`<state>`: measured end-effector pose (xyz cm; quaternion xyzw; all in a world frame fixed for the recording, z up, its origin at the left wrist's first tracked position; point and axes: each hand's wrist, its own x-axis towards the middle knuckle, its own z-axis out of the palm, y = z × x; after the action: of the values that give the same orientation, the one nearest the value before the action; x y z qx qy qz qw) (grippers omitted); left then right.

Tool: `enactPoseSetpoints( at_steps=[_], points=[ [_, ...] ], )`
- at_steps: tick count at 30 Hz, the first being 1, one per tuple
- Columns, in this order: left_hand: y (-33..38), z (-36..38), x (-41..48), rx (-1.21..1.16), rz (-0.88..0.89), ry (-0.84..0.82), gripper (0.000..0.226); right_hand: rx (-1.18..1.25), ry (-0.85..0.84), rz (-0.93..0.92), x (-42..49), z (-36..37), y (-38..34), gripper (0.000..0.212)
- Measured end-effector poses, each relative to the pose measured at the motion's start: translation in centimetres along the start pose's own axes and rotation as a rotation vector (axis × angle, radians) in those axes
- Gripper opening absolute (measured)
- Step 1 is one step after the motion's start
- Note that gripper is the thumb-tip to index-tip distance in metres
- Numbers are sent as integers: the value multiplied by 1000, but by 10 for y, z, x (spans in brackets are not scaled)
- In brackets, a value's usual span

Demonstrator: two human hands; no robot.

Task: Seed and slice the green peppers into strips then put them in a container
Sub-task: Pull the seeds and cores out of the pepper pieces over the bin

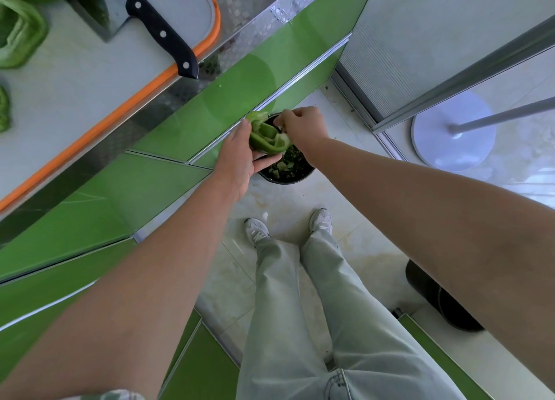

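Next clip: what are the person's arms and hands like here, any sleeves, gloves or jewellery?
Both forearms are bare. The left hand and right hand wear no gloves, and no ring or watch shows. A scrap of patterned grey-green fabric at the bottom edge may be a short sleeve.

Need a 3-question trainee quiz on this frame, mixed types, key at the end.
1. True or false: the left hand holds a pepper over the bin.
2. The cleaver lies: A on the board; B on the floor; C in the bin.
3. Fill in: the right hand picks at the ___.

Key: 1 true; 2 A; 3 pepper.
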<state>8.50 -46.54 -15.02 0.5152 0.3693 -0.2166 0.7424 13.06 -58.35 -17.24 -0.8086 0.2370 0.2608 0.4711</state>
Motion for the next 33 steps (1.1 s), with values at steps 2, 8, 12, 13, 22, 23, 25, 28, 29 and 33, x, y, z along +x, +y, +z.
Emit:
enactPoseSetpoints(
  at_steps=[2, 8, 12, 13, 22, 23, 25, 28, 29, 33],
  points=[
    [0, -4, 2, 4, -1, 20, 30, -38, -71, -45, -1, -6, 1, 17],
    [-1, -12, 3, 146, 26, -5, 29, -118, -218, -94, -1, -3, -4, 22],
    [-1, -9, 0, 216, 72, -23, 25, -231, -198, -138, 0, 8, -5, 20],
    [-1, -9, 0, 224, 78, -26, 24, -253, -184, -147, 0, 9, -4, 19],
    [-5, -13, 3, 251, 81, -34, 29, -332, -65, -249, 5, 11, 2, 9],
    [-5, -14, 4, 248, 79, -32, 29, -298, -29, -243, 7, 9, 4, 6],
    [-4, -18, 4, 219, 65, -9, 30, -271, 27, -216, 11, 1, 10, 17],
    [-1, -20, 6, 190, 36, 14, 32, -288, -50, -201, 12, -9, 15, 27],
    [0, -20, 6, 195, 28, 17, 33, -235, -126, -202, 11, -10, 14, 28],
    [2, -17, 4, 319, 20, -13, 38, -101, -429, -181, 4, -8, 4, 39]
  ],
)
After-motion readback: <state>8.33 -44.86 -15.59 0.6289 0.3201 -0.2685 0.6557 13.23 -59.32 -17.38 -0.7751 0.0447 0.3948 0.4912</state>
